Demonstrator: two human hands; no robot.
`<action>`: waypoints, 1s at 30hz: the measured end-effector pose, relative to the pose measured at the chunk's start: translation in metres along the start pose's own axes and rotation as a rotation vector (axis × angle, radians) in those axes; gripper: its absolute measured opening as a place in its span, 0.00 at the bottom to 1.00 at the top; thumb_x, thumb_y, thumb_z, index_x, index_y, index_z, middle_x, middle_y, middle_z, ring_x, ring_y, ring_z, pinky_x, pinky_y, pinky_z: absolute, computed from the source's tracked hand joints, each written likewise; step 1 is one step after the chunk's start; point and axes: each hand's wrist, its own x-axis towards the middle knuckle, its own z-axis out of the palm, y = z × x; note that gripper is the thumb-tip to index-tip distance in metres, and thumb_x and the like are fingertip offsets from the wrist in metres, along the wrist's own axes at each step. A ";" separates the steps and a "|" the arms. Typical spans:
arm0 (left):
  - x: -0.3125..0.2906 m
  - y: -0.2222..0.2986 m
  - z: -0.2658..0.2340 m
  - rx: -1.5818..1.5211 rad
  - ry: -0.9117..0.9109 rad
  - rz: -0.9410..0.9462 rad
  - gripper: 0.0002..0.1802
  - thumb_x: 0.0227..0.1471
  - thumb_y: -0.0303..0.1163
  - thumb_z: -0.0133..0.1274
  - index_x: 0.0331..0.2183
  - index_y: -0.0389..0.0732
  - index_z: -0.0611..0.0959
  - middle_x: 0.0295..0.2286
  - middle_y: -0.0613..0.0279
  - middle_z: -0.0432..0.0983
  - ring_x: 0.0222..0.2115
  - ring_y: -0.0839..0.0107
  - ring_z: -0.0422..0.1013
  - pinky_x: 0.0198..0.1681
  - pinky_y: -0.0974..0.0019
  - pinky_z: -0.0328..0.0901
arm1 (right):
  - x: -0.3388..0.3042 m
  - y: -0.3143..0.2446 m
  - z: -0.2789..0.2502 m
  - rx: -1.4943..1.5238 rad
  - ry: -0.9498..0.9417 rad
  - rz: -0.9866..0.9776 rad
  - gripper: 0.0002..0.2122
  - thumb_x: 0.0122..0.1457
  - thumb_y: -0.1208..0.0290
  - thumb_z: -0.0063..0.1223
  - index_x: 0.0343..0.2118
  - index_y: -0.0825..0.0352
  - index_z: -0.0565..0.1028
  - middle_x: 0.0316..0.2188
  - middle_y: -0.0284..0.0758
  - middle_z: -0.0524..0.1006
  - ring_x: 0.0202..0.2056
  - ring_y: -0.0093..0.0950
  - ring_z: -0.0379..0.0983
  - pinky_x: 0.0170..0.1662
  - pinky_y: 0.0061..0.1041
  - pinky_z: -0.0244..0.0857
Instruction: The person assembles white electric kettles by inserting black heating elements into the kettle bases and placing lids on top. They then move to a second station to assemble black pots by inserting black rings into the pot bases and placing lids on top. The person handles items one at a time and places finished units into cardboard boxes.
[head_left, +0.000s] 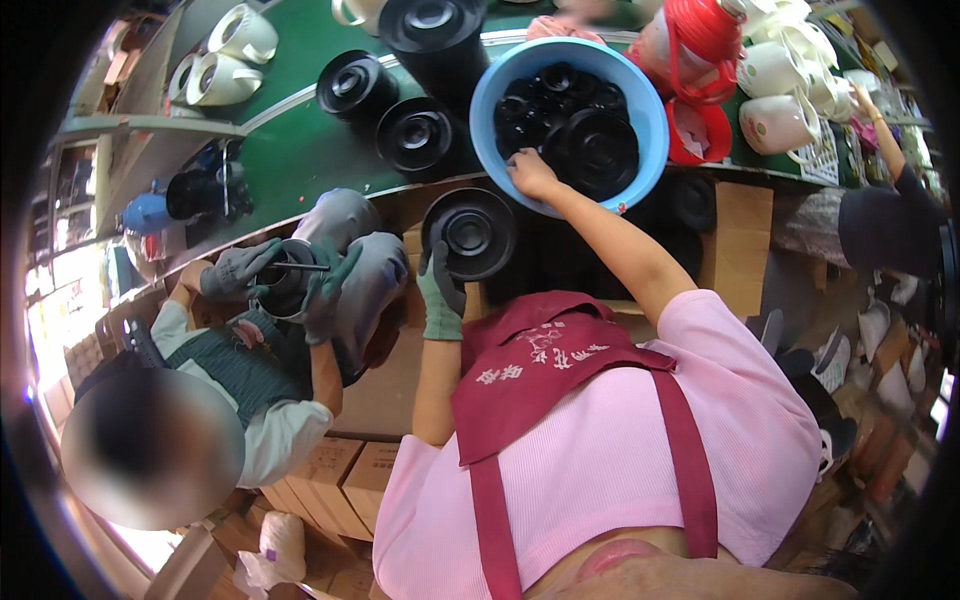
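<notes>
Hands: gloved left [441, 297] grips black lid [470, 232] at its rim; bare right [530, 172] reaches into crowded blue basin [487, 88].

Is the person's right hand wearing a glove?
No, the right hand is bare, reaching into the blue basin; only the left hand is gloved.

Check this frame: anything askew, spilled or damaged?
Nothing stands out. Left hand, gloved, holds a black round lid by its rim; bare right hand reaches into the blue basin of black parts. Black lids on the green belt look orderly; no spills visible.
</notes>
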 end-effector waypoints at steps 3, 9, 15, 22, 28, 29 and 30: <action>-0.010 -0.046 -0.031 0.629 -0.109 0.460 0.28 0.47 0.22 0.56 0.52 0.37 0.75 0.44 0.42 0.74 0.43 0.47 0.73 0.44 0.55 0.71 | 0.011 -0.003 -0.005 0.002 -0.090 0.052 0.13 0.59 0.67 0.53 0.43 0.65 0.80 0.45 0.45 0.77 0.50 0.44 0.72 0.54 0.39 0.65; -0.025 -0.008 0.018 0.144 0.010 0.187 0.24 0.52 0.30 0.60 0.51 0.37 0.76 0.43 0.51 0.77 0.42 0.60 0.74 0.43 0.63 0.71 | -0.068 -0.057 -0.050 0.258 0.358 -0.382 0.16 0.57 0.75 0.56 0.49 0.61 0.74 0.36 0.37 0.78 0.39 0.40 0.75 0.41 0.35 0.69; -0.024 0.030 0.056 -0.259 -0.047 -0.123 0.22 0.55 0.33 0.62 0.49 0.35 0.77 0.41 0.63 0.78 0.38 0.75 0.74 0.41 0.72 0.71 | -0.154 -0.081 -0.075 -0.119 0.274 -0.936 0.16 0.53 0.79 0.55 0.47 0.66 0.78 0.41 0.34 0.80 0.42 0.35 0.77 0.44 0.30 0.73; -0.030 0.040 0.059 -0.195 -0.001 -0.140 0.25 0.49 0.25 0.65 0.49 0.36 0.77 0.42 0.61 0.79 0.39 0.73 0.76 0.42 0.71 0.72 | -0.177 -0.085 -0.079 -0.136 0.226 -0.938 0.15 0.52 0.79 0.58 0.45 0.66 0.78 0.47 0.36 0.78 0.50 0.36 0.74 0.49 0.31 0.71; -0.039 0.052 0.048 -0.209 -0.008 -0.167 0.30 0.45 0.25 0.69 0.50 0.34 0.76 0.44 0.59 0.78 0.42 0.72 0.74 0.46 0.70 0.70 | -0.175 -0.081 -0.079 0.110 0.346 -0.677 0.22 0.55 0.71 0.62 0.52 0.69 0.72 0.48 0.41 0.75 0.50 0.41 0.70 0.55 0.34 0.63; -0.040 0.057 0.049 -0.188 -0.013 -0.168 0.30 0.45 0.25 0.69 0.51 0.34 0.76 0.45 0.59 0.78 0.43 0.71 0.74 0.47 0.70 0.70 | -0.175 -0.085 -0.074 0.190 0.372 -0.563 0.25 0.55 0.68 0.63 0.54 0.69 0.69 0.48 0.42 0.74 0.51 0.41 0.69 0.57 0.34 0.61; -0.040 0.060 0.049 -0.166 -0.019 -0.168 0.31 0.45 0.25 0.69 0.51 0.34 0.76 0.45 0.59 0.78 0.43 0.71 0.74 0.47 0.69 0.70 | -0.175 -0.085 -0.070 0.270 0.397 -0.448 0.28 0.54 0.66 0.64 0.57 0.69 0.67 0.48 0.43 0.73 0.51 0.41 0.69 0.58 0.34 0.59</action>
